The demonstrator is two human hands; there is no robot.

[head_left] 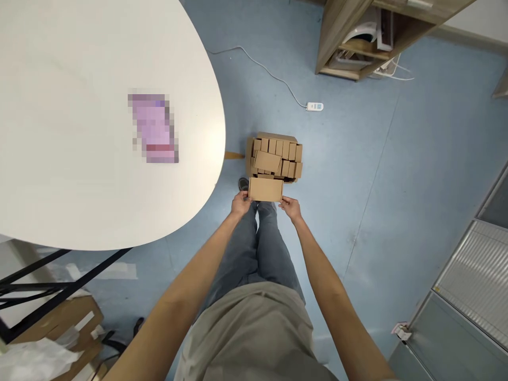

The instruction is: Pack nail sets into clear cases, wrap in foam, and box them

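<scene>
A small brown cardboard box is held between both hands just above the floor. My left hand grips its left end with fingers curled round the corner. My right hand pinches its right lower corner. Right behind it stands a larger open carton filled with several similar small cardboard boxes, one lying tilted on top. My legs in grey trousers stand directly below the held box.
A large white oval table fills the left, with a blurred purple item on it. A white power strip and cable lie on the blue floor. A wooden shelf stands behind, grey cabinets at right, cardboard scraps at bottom left.
</scene>
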